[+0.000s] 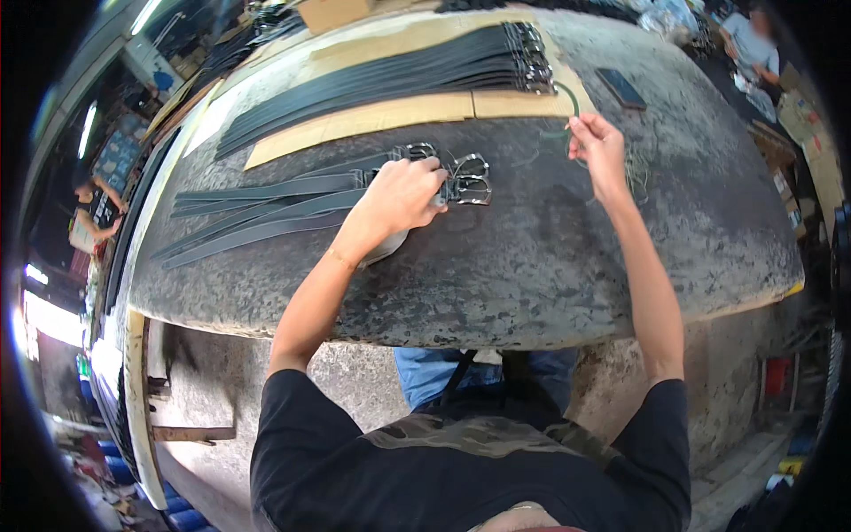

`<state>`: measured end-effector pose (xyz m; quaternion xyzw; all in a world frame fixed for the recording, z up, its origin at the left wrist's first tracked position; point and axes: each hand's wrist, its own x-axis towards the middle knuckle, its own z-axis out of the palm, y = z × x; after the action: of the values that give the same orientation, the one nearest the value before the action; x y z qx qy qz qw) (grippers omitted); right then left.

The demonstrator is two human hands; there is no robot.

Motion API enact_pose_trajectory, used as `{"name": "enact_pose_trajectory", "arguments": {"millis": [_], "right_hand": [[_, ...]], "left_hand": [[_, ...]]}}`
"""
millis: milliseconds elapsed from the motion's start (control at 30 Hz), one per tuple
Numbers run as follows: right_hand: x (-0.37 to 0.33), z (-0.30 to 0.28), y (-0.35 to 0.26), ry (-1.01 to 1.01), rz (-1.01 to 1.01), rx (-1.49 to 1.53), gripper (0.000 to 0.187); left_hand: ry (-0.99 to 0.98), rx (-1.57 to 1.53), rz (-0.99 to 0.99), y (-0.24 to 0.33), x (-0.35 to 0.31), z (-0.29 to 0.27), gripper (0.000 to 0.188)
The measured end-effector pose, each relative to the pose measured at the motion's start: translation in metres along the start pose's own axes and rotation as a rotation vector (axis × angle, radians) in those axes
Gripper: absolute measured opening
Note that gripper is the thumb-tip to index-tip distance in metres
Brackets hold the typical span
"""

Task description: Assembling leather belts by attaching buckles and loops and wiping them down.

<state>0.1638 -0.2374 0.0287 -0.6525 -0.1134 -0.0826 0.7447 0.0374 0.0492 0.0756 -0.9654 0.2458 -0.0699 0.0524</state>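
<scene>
- With the middle of the tabletop [532, 266] as the dial's hub, the smaller bundle of belts [266, 190] lies towards 9 o'clock, tails fanned out; its metal buckles [471, 181] face 3 o'clock.
- The left hand [406, 191], near 10 o'clock, is clamped over this bundle just beside the buckles; firm, even pressure there should stop the straps sliding over one another.
- The right hand [598, 151], near 2 o'clock, has thumb and fingertips together on a thin green cord [574, 99]; a light pinch close to its end would likely give the best control.
- The cord bows up towards the buckled end of the larger row of belts [381, 84] at 11 o'clock; I cannot tell whether they touch, so lift gently lest it snag.
- Loose strands [636, 173] lie just beside the right wrist; best draw the cord clear of them, to avoid tangling.
</scene>
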Motion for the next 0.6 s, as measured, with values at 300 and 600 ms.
{"name": "enact_pose_trajectory", "arguments": {"millis": [300,600], "right_hand": [[0.006,-0.018,0.005,0.06,0.001,0.014,0.023],[0.012,-0.048,-0.003,0.199,-0.095,-0.089,0.033]], "left_hand": [[0.154,-0.478,0.262,0.101,-0.003,0.041,0.046],[0.358,-1.098,0.369,0.089,-0.002,0.061,0.015]]}}
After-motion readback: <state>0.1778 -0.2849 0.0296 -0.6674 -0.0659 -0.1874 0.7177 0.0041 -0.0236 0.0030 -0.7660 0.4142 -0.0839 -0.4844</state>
